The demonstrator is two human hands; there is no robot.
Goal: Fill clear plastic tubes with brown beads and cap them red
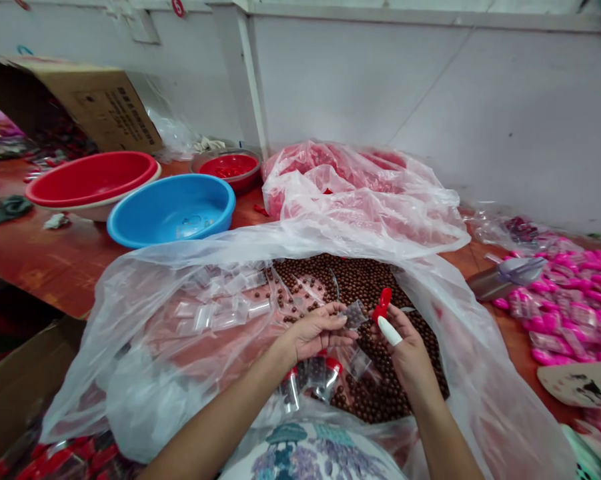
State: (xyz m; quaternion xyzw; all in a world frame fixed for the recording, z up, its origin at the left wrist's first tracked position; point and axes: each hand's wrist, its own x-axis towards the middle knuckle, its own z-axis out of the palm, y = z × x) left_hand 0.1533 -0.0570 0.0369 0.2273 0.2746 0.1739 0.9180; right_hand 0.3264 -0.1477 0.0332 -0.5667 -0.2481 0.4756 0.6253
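Note:
My left hand [318,332] pinches a small clear plastic container [354,315] between thumb and fingers. A red plastic cap [381,305] is in my right hand [408,344], whose thumb wears a white cover [389,331]. The two pieces are close together but apart. Beneath the hands, small round brown balls [365,280] lie heaped on a clear plastic sheet [145,300]. Several clear containers with red caps [316,375] lie just below my left hand. More clear containers [220,313] without caps are spread to the left on the sheet.
Behind stand a blue basin [173,210], a red basin [95,179], a smaller red bowl [233,167] and a bag of red pieces [355,180]. A cardboard box [100,107] is at back left. Pink items [575,300] pile up right; red-capped containers [75,460] are lower left.

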